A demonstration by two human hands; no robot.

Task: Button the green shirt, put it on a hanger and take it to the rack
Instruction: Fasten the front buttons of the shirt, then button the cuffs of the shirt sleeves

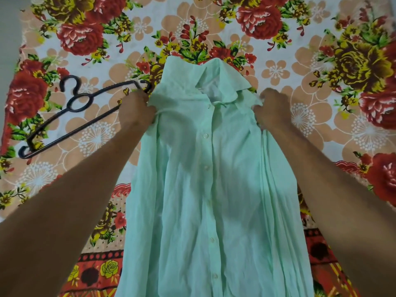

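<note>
The pale green shirt (pixel 205 179) hangs in front of me, collar up, its front placket closed with several white buttons down the middle. My left hand (pixel 136 111) grips its left shoulder and my right hand (pixel 273 109) grips its right shoulder, both fists closed on the fabric. A black plastic hanger (pixel 70 116) lies flat on the flowered bedsheet to the left, its right tip hidden behind my left hand. The rack is out of sight.
A bed covered with a floral sheet (pixel 321 61) in red, yellow and peach fills the view behind the shirt. Its red patterned border (pixel 100 273) runs along the near edge. A grey wall strip (pixel 8 28) shows at the upper left.
</note>
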